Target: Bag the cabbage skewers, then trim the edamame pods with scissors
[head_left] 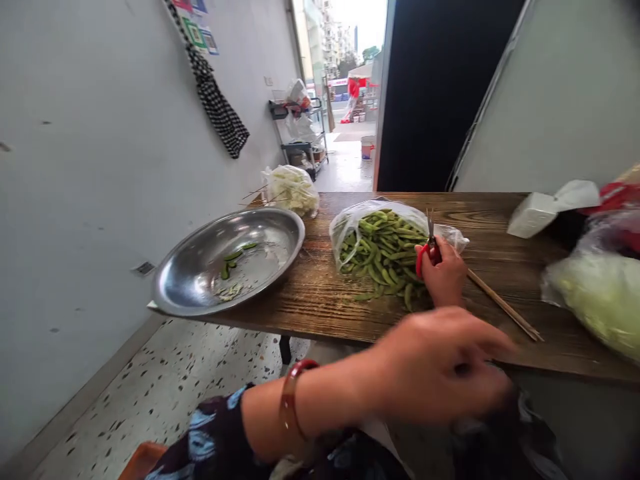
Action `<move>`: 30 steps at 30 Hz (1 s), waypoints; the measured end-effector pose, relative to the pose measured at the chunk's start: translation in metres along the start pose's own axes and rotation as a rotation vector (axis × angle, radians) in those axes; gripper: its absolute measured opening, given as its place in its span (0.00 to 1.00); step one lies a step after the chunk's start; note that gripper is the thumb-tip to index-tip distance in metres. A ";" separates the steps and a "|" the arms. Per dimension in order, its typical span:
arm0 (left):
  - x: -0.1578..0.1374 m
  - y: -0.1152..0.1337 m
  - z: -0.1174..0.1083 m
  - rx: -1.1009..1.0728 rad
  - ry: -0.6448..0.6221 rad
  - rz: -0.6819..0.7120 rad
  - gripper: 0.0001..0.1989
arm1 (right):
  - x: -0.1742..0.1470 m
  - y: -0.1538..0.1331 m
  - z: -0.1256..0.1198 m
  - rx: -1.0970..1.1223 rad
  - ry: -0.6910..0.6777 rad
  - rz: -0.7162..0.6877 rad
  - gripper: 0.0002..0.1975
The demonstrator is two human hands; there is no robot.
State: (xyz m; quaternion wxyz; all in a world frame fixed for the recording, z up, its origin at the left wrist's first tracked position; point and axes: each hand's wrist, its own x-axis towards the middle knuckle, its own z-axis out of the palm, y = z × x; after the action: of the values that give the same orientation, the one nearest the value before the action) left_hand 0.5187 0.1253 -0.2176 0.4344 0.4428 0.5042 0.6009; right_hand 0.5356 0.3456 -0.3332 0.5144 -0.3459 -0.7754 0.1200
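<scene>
My right hand (445, 273) is closed around a pair of scissors (421, 261) with red handles, its blades pointing up and away. It is at the right side of a heap of green edamame pods (387, 253), which spill from an open clear plastic bag (345, 223) on the wooden table. My left hand (445, 367), with a reddish bracelet (290, 400) on its wrist, reaches across to the right in front of the table edge. Motion smears its bent fingers, and whether they hold anything is unclear. Several pods (233, 257) lie in a wide steel basin (185, 250) on the left.
Thin wooden sticks (505, 307) lie on the table (320, 293) to the right of the pods. Beyond the basin is a bag of pale vegetables (293, 190). A tissue pack (533, 215) and another bag of pale greens (600, 293) are at the right. Small scraps litter the tabletop.
</scene>
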 end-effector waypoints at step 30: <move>0.071 -0.101 -0.135 1.437 0.241 0.099 0.12 | 0.015 0.068 0.005 0.325 -0.047 0.318 0.27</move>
State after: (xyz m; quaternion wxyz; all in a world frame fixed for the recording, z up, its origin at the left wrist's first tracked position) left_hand 0.3789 0.1753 -0.3249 -0.0497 0.5715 0.7979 0.1852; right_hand 0.5554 0.4062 -0.3614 0.5197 -0.3735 -0.6936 0.3308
